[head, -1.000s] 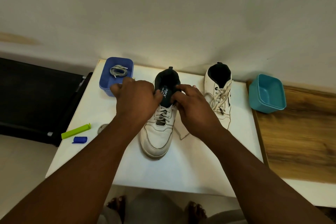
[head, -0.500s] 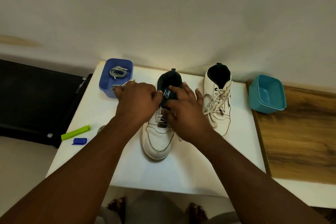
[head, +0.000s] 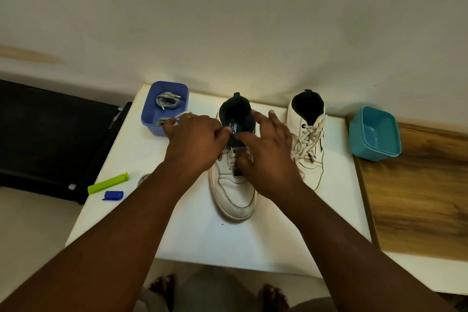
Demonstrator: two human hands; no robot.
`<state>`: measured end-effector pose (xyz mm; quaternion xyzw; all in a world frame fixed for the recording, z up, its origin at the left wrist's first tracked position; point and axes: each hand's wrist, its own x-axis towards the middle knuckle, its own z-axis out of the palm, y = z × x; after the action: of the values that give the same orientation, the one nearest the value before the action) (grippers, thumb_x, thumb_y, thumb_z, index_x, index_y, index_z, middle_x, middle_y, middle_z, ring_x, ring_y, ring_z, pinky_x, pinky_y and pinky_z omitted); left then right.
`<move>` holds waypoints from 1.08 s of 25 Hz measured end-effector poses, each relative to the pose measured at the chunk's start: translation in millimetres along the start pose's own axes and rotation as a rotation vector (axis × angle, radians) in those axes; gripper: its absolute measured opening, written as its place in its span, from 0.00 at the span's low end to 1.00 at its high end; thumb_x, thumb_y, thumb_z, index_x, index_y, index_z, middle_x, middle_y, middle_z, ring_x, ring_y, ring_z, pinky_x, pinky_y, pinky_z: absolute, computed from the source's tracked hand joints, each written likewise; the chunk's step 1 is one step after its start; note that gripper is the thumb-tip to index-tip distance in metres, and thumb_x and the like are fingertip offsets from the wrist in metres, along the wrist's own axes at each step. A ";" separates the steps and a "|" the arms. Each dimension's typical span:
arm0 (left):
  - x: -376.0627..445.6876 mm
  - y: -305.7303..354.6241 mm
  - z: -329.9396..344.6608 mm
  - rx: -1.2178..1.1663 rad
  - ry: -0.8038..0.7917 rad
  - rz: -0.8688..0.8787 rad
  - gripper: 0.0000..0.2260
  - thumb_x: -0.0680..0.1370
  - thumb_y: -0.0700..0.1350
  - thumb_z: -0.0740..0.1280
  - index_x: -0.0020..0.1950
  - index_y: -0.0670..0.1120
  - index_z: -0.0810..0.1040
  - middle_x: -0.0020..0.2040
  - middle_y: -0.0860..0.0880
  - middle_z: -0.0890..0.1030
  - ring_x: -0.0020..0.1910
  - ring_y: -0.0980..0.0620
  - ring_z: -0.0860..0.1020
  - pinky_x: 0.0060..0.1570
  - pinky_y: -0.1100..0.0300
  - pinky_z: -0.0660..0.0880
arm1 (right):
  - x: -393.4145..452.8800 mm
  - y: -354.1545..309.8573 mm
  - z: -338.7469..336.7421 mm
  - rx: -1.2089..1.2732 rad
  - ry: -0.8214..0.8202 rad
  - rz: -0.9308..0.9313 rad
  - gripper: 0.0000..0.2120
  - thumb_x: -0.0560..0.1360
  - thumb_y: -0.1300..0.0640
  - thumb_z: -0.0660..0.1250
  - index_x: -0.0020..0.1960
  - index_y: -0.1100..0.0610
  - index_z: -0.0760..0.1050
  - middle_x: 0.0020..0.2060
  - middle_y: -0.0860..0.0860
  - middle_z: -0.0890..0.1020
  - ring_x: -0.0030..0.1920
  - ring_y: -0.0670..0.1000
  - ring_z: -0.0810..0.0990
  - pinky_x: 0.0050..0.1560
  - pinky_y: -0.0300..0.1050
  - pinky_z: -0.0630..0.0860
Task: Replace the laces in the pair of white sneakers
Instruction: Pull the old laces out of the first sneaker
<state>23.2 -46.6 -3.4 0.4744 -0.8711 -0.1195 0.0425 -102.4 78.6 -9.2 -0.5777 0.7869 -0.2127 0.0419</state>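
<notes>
Working at the near white leather sneaker (head: 231,185) in the middle of the white tabletop (head: 253,240), we have our left hand (head: 195,139) clenched on a pale lace end that trails out to its left, thumb at the shoe's black tongue. Our right hand (head: 268,149) lies over the eyelets with fingers spread; whether it grasps a lace we cannot tell. The second white sneaker (head: 307,139), fully laced, stands just right. Grey laces (head: 167,101) lie in the blue plastic tub (head: 154,109) at far left.
</notes>
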 end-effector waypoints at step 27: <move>-2.5 4.6 -1.0 -0.016 0.021 0.023 0.18 0.82 0.62 0.56 0.38 0.55 0.72 0.40 0.54 0.74 0.57 0.47 0.77 0.71 0.34 0.58 | -0.6 15.8 -4.4 -0.068 0.158 0.118 0.18 0.76 0.52 0.67 0.65 0.47 0.79 0.75 0.58 0.68 0.79 0.64 0.59 0.77 0.66 0.54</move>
<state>21.0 -42.2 -1.2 0.4653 -0.8750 -0.1208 0.0569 -117.7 84.2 -11.3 -0.5128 0.8272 -0.2281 -0.0277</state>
